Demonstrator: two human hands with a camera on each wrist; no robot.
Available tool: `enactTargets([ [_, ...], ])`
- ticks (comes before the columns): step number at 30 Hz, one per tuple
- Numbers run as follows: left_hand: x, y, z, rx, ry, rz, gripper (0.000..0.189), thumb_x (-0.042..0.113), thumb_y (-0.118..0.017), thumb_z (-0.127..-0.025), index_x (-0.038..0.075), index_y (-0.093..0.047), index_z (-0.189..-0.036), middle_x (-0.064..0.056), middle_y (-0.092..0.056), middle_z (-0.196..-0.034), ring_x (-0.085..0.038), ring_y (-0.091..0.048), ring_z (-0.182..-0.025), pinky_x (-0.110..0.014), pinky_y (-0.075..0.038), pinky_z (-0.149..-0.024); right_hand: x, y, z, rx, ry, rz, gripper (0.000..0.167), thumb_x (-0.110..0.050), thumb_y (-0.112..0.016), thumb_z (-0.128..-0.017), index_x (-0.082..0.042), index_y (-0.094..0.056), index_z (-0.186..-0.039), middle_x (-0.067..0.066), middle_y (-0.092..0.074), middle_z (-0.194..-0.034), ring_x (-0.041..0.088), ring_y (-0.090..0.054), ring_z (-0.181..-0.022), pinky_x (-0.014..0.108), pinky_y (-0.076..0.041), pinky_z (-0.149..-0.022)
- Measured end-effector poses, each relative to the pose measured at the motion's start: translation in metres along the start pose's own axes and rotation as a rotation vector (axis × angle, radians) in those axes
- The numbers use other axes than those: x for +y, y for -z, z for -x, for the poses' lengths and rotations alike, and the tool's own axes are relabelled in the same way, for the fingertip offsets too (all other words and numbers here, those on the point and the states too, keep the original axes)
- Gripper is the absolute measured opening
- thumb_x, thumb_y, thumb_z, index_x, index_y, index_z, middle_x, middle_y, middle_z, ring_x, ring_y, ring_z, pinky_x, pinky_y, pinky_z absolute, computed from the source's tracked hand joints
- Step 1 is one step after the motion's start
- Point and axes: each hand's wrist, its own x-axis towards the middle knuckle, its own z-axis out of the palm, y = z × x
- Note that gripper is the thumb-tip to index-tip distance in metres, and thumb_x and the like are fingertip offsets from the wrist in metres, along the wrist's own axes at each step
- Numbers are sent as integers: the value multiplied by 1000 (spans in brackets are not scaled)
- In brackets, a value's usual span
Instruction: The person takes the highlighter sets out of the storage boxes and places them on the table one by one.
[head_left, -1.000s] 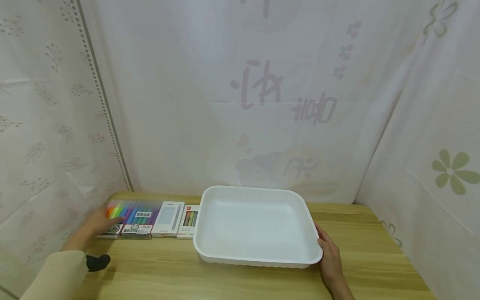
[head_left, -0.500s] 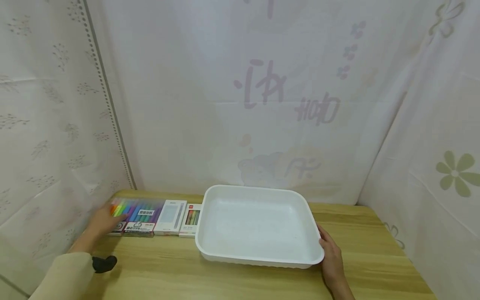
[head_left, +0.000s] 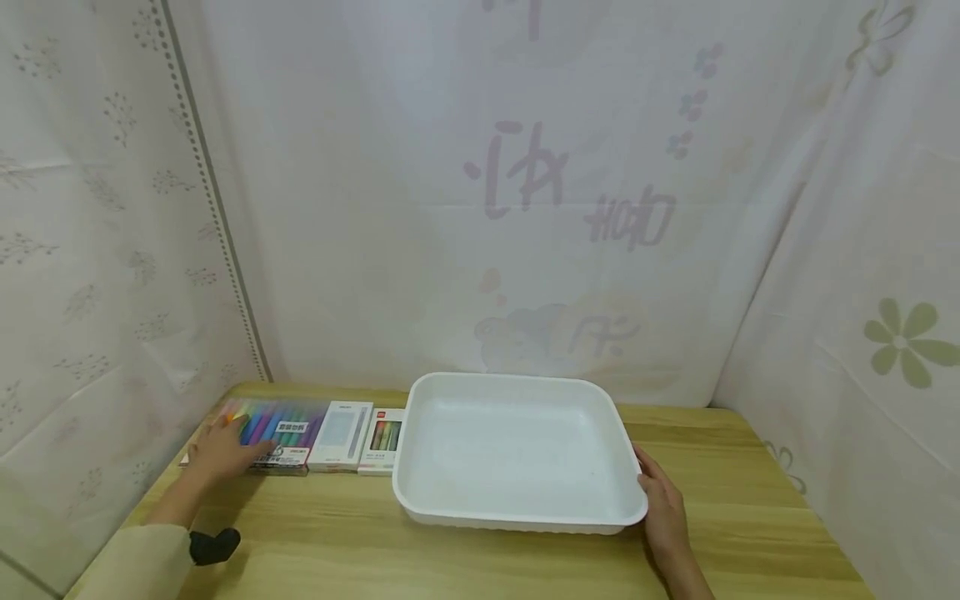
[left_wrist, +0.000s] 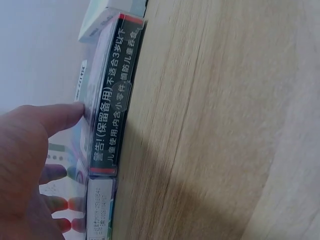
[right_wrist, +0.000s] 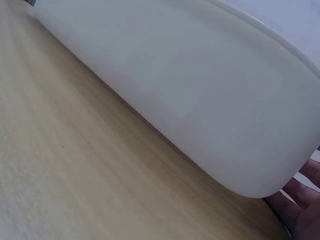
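My left hand (head_left: 223, 452) lies spread over two clear cases of coloured pens at the left of the row. In the left wrist view its thumb (left_wrist: 67, 116) touches the top of one pen case (left_wrist: 110, 95), and the other fingertips meet the shiny plastic of the case beside it (left_wrist: 100, 205). The pens (head_left: 288, 412) show in rainbow colours past the fingers. My right hand (head_left: 663, 508) rests against the right side of a white tray (head_left: 517, 527), fingers at its outer wall under the rim. The right wrist view shows those fingers (right_wrist: 300, 192) by the tray's rounded corner.
A white box (head_left: 340, 436) and a slim box with a window of coloured sticks (head_left: 384, 437) continue the row up to the tray's left side. Everything stands on a wood-grain table (head_left: 450, 567), enclosed by patterned white curtains (head_left: 337, 250).
My left hand has shifted slightly right and toward me over the pen cases, with its fingers now more spread. The right hand and the tray have stayed put.
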Motion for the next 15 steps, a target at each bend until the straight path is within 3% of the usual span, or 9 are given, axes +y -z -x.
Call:
enactTargets([
  [2, 0, -2, 1, 8, -6, -4, 87, 48, -60, -96, -21, -34, -142, -49, -26, -148, -75, -20, -132, -89, -21, -97, -1, 1, 0, -6, 3, 15, 47, -15, -27, -110, -3, -43, -152, -9, -54, -140, -15, -54, -113, 8, -49, -87],
  [7, 2, -6, 6, 64, -57, -25, 80, 43, -61, -96, -22, -41, -137, -49, -42, -138, -70, -36, -127, -81, -35, -96, -7, 5, -3, -52, -67, 100, 48, -21, -29, -111, -2, -42, -153, 15, -48, -153, -22, -47, -111, 3, -43, -88],
  [9, 7, -6, 8, 85, -82, -14, 77, 39, -63, -95, -24, -43, -134, -49, -47, -133, -67, -43, -124, -75, -41, -96, -13, 9, -4, -84, -136, 147, 50, -26, -29, -111, -3, -39, -154, 17, -42, -157, -11, -49, -124, 2, -37, -92],
  [12, 16, -6, 11, 96, -116, 31, 72, 33, -64, -95, -25, -44, -133, -48, -52, -128, -64, -50, -120, -69, -46, -96, -22, 14, -4, -146, -221, 216, 55, -33, -27, -111, -2, -34, -156, 17, -33, -163, 18, -38, -147, 22, -35, -116],
  [14, 23, -6, 12, 89, -143, 74, 70, 29, -64, -96, -24, -42, -136, -47, -53, -128, -63, -52, -119, -67, -47, -97, -30, 18, -2, -172, -241, 295, 59, -37, -26, -111, 0, -33, -156, 21, -34, -162, 39, -30, -150, 39, -34, -121],
  [15, 26, -5, 13, 80, -152, 96, 70, 27, -64, -96, -24, -40, -138, -47, -52, -130, -62, -51, -121, -67, -47, -97, -33, 20, -1, -179, -237, 341, 60, -39, -27, -111, 1, -33, -156, 23, -36, -161, 41, -34, -148, 45, -37, -119],
])
